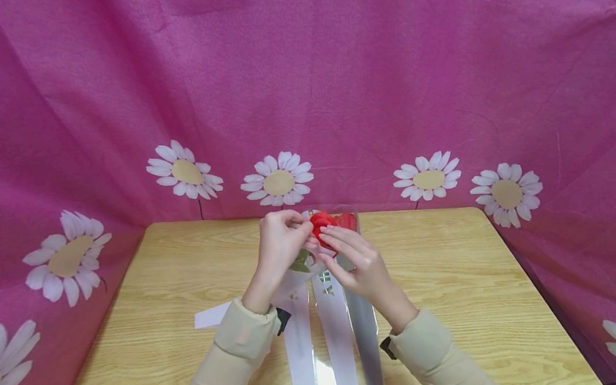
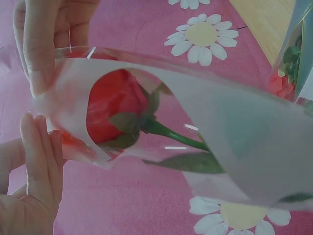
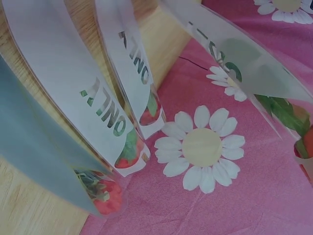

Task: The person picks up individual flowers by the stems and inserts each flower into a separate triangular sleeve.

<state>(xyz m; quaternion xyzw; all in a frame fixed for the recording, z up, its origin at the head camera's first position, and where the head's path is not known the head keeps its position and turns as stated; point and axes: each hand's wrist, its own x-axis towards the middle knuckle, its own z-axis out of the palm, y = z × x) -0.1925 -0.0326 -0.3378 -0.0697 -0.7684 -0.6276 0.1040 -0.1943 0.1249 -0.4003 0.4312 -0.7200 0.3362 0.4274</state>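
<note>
Both hands are together at the top of a red rose [image 1: 322, 221] in a clear and white sleeve [image 2: 249, 127]. My left hand [image 1: 281, 239] pinches the sleeve's upper edge beside the petals. From the other side, my right hand [image 1: 358, 263] holds the wrapped flower, its fingers on the bloom and its thumb lower down. In the left wrist view the rose [image 2: 117, 107] shows through a rounded clear window, with its green stem [image 2: 173, 134] and leaf below. Fingers from both sides meet the sleeve's open end there. The far end of the sleeve is partly hidden by my left arm.
On the wooden table [image 1: 443, 290] lie two white sleeved roses [image 3: 54, 44] [image 3: 115, 29] and a grey sleeved rose [image 3: 34, 142], heads toward the far edge. A white strip [image 1: 212, 315] shows left of my left sleeve. A pink curtain with daisies [image 1: 332, 83] surrounds the table.
</note>
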